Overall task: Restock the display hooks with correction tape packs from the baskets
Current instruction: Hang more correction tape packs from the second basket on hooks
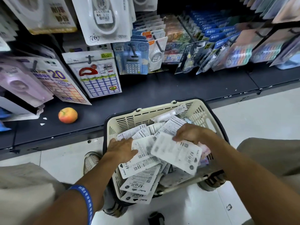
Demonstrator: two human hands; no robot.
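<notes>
A cream plastic basket [146,114] stands on the floor between my knees, full of white correction tape packs lying backside up. My left hand [122,149] reaches in at the basket's left side and holds a pack [142,157] with its fingers tucked under the pack's edge. My right hand [191,133] grips the top edge of another white pack [177,153], lifted and tilted above the pile. Above the shelf, correction tape packs [103,20] hang on display hooks at the upper left.
A dark low shelf [146,91] runs across in front of the basket, with an apple-like fruit [67,115] on it. Sticker sheets [97,75], a calculator pack [132,60] and pen packs [215,46] hang above. My shoe [90,159] is left of the basket.
</notes>
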